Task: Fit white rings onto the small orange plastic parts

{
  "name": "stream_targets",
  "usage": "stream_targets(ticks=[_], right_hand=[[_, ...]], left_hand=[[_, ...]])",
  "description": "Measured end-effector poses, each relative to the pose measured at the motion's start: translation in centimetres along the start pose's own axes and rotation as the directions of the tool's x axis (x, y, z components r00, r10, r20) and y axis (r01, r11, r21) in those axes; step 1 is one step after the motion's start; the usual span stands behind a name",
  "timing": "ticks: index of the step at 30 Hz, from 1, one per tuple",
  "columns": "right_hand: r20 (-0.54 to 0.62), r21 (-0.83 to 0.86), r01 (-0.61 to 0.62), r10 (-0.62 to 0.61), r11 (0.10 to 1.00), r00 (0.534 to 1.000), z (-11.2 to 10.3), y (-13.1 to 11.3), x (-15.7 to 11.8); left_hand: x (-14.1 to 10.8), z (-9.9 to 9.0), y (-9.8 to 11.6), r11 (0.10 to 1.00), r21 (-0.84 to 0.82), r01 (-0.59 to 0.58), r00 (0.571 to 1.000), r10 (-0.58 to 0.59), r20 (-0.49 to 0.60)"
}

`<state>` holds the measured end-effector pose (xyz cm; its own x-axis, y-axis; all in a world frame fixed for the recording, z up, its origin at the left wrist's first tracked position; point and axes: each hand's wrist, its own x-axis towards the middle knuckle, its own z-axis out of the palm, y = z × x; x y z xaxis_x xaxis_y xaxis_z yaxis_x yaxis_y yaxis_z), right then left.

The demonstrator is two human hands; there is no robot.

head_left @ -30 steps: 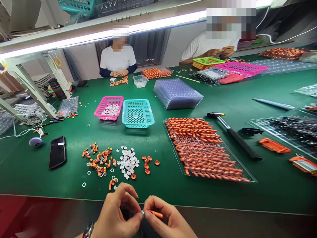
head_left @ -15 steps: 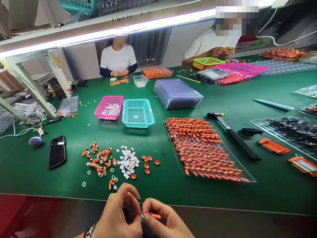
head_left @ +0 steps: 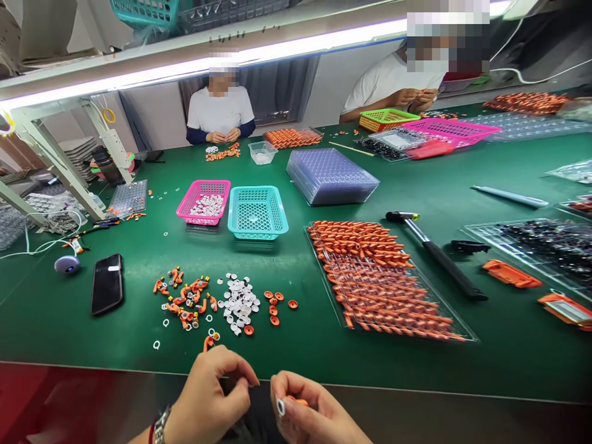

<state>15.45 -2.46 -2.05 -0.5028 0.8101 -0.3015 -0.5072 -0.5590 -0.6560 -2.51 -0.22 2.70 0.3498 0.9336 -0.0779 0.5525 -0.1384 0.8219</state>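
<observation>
My right hand (head_left: 314,410), past the table's front edge, pinches an orange part (head_left: 298,401) with a white ring (head_left: 280,407) at its end. To its left, my left hand (head_left: 215,388) is apart from it, fingers curled and a gap between thumb and fingertips, with nothing visible in them. Just beyond the left hand lies a loose orange piece (head_left: 208,343). Farther up the table are a pile of orange curved parts (head_left: 187,299), a pile of white discs (head_left: 240,302) and several orange caps (head_left: 274,302).
A clear tray of orange parts (head_left: 383,283) and a hammer (head_left: 444,259) lie right. Pink basket (head_left: 185,209), teal basket (head_left: 258,231) and stacked clear trays (head_left: 333,176) stand mid-table. A phone (head_left: 107,283) lies left. Two people sit opposite.
My hands have separated; the left moved left and up, away from the orange part. The right hand has turned the part, so the white ring now faces the camera.
</observation>
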Motion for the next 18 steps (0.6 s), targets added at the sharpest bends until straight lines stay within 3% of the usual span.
stream_targets(ticks=[2, 4, 9, 18], right_hand=[[-0.069, -0.046, 0.048, -0.052, 0.998, 0.996, -0.4, -0.7, -0.3], [-0.14, -0.14, 0.102, -0.122, 0.985, 0.983, -0.9, -1.3, -0.6], [-0.215, -0.37, 0.17, -0.263, 0.913, 0.941, -1.8, -1.6, -0.8], [-0.179, -0.536, 0.194, -0.335, 0.821, 0.925, -2.1, -1.9, -1.1]], left_hand=[[0.7, -0.4, -0.9, 0.969, 0.235, -0.072, 0.996, 0.081, -0.03], [1.6, -0.7, -1.7, 0.938, 0.337, -0.084, 0.99, 0.117, -0.08], [4.6, -0.3, -2.4, 0.89, 0.444, -0.099, 0.97, 0.187, -0.157], [7.0, -0.6, -2.0, 0.824, 0.559, -0.092, 0.974, 0.192, -0.121]])
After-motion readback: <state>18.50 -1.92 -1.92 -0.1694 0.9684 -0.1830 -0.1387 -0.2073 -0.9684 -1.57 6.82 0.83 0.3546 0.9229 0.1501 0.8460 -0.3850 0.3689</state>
